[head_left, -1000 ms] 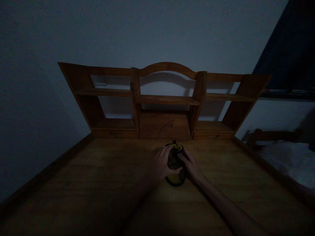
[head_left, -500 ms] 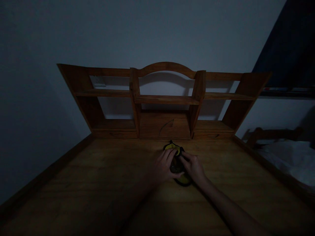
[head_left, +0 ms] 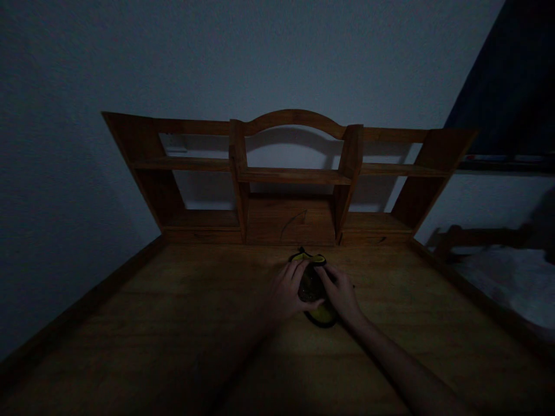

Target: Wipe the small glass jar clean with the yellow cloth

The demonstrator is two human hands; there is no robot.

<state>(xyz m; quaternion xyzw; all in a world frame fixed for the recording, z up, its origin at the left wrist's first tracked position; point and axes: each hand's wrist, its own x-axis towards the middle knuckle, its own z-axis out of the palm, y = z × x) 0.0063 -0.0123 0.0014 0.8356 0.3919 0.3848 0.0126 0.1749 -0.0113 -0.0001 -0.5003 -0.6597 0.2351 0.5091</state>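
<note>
A small yellow and black pouch [head_left: 313, 287] lies on the wooden desk [head_left: 182, 323], near the middle, in dim light. My left hand [head_left: 287, 292] grips its left side, fingers curled over the top and thumb under the dark middle part. On the pouch's right side sits my right hand [head_left: 342, 294], fingers bent and pinching the edge. Both hands meet over the pouch and hide most of it. I cannot make out what the dark middle part is.
A wooden hutch [head_left: 290, 173] with open shelves stands at the back of the desk against a pale wall. A raised wooden rim [head_left: 78, 306] runs along the desk's left and right sides. To the right lies a bed with white bedding [head_left: 511, 283].
Both hands have stayed on the pouch and shifted their grip slightly. The pouch's near end has swung a little to the right.
</note>
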